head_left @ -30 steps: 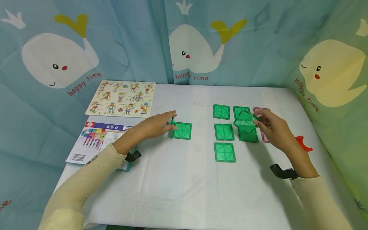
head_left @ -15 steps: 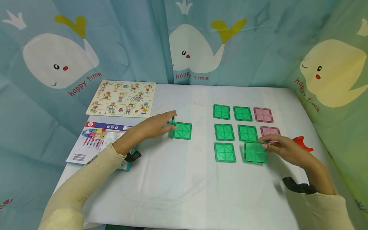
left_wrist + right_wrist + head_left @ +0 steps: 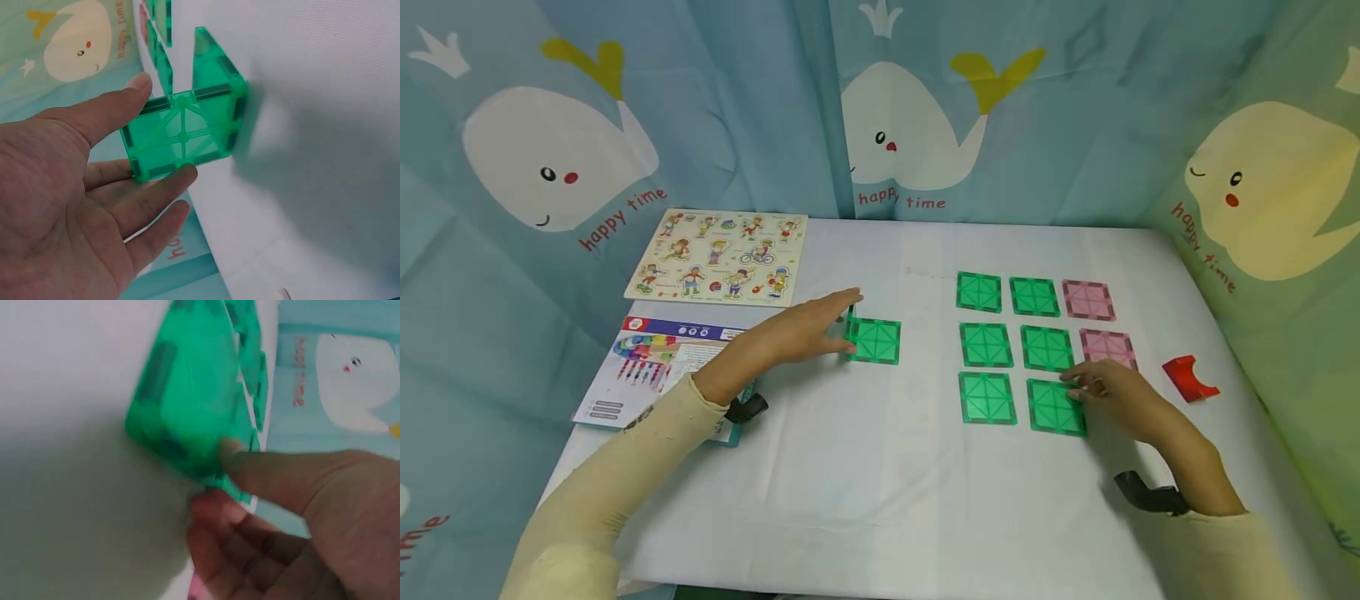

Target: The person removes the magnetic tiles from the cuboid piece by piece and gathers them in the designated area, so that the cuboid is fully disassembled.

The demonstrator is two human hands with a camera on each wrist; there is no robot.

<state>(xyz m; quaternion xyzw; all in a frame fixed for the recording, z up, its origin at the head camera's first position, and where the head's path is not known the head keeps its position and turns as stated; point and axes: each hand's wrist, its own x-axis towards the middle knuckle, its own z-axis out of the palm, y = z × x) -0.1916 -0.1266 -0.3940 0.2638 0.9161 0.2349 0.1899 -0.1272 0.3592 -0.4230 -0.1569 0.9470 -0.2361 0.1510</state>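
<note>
A square green magnetic tile [image 3: 184, 134] stands on edge, held between the thumb and fingers of my left hand [image 3: 801, 327]. It meets the left side of a flat green tile [image 3: 878, 342], forming a corner. My right hand [image 3: 1120, 400] pinches the corner of another green tile [image 3: 1051, 407], low at the table at the front right of the tile group; the right wrist view is blurred, with the thumb on the tile's face. Several more green tiles, such as one [image 3: 985, 345] in the middle row, lie flat in rows beside it.
Two pink tiles [image 3: 1088, 300] lie at the group's right side, one partly behind my right hand. A red curved piece [image 3: 1190, 379] sits farther right. On the left are a picture puzzle board [image 3: 715, 258] and a printed booklet [image 3: 647, 367]. Whale-patterned curtains enclose the table.
My right hand has brought the green tile from over the back rows toward the front and down to the front row. My left hand has stayed at the upright tile.
</note>
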